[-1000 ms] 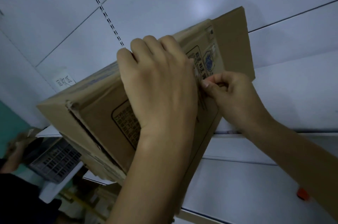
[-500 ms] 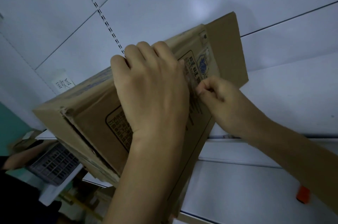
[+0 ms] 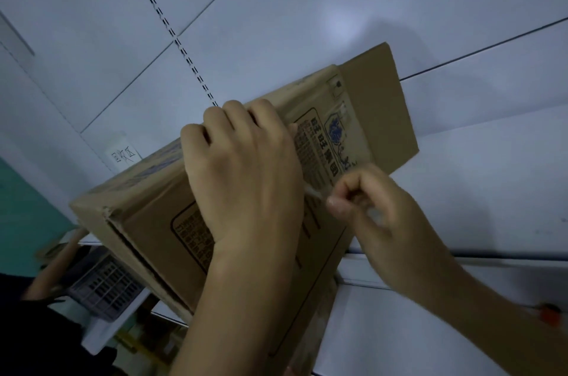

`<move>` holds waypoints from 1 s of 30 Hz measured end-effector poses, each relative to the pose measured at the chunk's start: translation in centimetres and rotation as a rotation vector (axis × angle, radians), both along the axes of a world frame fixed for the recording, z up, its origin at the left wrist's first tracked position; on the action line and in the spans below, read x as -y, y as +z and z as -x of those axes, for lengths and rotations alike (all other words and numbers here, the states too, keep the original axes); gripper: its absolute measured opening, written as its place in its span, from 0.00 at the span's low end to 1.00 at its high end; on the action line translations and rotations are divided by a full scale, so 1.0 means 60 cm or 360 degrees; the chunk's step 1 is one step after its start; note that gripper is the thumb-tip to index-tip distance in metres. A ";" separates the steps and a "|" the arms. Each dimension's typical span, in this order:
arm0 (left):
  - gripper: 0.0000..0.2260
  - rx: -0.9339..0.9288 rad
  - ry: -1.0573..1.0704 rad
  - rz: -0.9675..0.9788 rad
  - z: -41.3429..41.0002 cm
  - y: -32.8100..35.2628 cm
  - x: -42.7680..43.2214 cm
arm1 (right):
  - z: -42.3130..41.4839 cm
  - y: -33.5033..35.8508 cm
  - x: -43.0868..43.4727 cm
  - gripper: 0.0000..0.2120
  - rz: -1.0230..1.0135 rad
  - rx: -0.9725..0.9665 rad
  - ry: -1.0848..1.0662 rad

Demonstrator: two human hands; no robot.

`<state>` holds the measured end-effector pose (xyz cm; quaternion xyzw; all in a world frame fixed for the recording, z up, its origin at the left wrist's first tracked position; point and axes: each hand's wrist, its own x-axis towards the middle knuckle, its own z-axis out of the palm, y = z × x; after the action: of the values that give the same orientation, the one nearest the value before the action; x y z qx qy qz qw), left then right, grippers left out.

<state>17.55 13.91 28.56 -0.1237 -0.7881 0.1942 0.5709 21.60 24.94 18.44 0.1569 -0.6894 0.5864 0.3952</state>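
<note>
A brown cardboard box (image 3: 147,209) with printed labels lies tilted in front of a white wall, one flap (image 3: 378,105) standing out at its far end. My left hand (image 3: 246,172) lies over the box's printed face with its fingers curled over the far edge, holding it. My right hand (image 3: 372,209) is beside it on the right, pinching a strip of clear tape (image 3: 316,194) that stretches from the box's face to my fingertips.
White shelf panels (image 3: 461,329) lie below and to the right, with a small orange object (image 3: 550,312) near the right edge. At lower left another person's arm (image 3: 55,265) reaches by a grey slotted crate (image 3: 104,286). A small paper label (image 3: 123,154) hangs on the wall.
My right hand has pulled down and to the right, away from the box's face, peeling the clear tape off with it. My left hand stays on the box.
</note>
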 end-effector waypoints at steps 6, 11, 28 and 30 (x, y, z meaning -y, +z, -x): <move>0.10 -0.0009 0.0191 0.0125 -0.017 0.015 -0.054 | -0.030 -0.037 -0.008 0.07 0.0507 0.0288 0.0022; 0.11 0.0109 -0.0970 0.0364 -0.058 0.012 -0.049 | -0.002 0.001 -0.038 0.05 0.0899 0.0547 0.0184; 0.27 0.0022 -0.1249 -0.0719 -0.007 -0.183 0.051 | 0.001 0.029 -0.075 0.10 0.1723 0.0732 0.1228; 0.27 0.0008 -0.1277 -0.0728 -0.003 -0.183 0.048 | 0.002 0.022 -0.071 0.19 0.1807 0.0768 0.1216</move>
<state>17.72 11.02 17.55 -0.2904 -0.7019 -0.2214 0.6115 21.47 29.22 19.73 0.0237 -0.2436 0.9694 0.0199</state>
